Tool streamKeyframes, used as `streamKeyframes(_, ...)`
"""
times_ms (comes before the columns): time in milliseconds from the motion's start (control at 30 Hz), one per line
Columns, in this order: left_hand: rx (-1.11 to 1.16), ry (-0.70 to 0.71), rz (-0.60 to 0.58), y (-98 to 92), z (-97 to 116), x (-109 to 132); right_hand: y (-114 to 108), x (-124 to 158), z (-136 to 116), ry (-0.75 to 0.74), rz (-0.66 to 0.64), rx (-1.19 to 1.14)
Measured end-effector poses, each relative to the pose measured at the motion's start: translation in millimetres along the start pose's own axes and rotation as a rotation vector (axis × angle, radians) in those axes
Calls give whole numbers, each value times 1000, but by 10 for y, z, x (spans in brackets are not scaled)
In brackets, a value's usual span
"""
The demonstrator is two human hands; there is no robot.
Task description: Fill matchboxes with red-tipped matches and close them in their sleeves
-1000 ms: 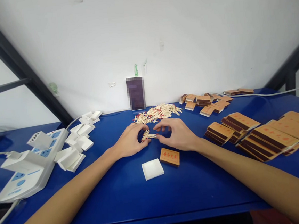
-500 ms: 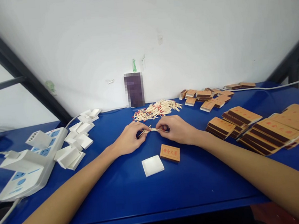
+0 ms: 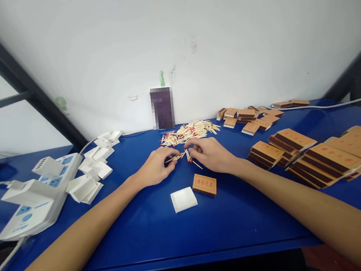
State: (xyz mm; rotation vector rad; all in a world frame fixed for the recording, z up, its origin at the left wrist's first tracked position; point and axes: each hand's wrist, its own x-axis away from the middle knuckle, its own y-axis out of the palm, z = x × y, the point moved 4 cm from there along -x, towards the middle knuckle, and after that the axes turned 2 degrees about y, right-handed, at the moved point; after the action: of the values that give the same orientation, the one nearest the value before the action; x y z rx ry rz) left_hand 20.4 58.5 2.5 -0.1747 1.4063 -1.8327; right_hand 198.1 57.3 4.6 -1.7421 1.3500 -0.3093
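My left hand (image 3: 156,167) and my right hand (image 3: 210,154) meet at the middle of the blue table (image 3: 145,235). Both pinch a small bunch of matches (image 3: 182,156) between their fingertips. A few matches stick down from my right fingers. Just behind them lies a loose heap of red-tipped matches (image 3: 189,132). In front of my hands sit a white inner tray (image 3: 184,199) and a brown matchbox sleeve (image 3: 204,184), side by side.
Several white trays (image 3: 92,170) lie at the left, beside white power strips (image 3: 31,199) with cables. Brown sleeves are piled at the back right (image 3: 251,121) and stacked at the right (image 3: 321,157). A dark blurred object (image 3: 162,108) leans on the wall.
My hands have drawn closer together on the bunch of matches. My right hand has turned some matches so they point downward.
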Motion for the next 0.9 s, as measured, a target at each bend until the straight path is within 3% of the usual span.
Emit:
streamKeyframes(200, 0, 14, -26, -4, 21, -4, -117, 61, 64, -134, -117, 148)
streamKeyframes(667, -33, 22, -15, 1, 3, 11, 19, 58, 130, -216, -169, 348)
streamKeyframes(900, -29, 11, -24, 1, -6, 3, -26, 93, 161, -227, -156, 297)
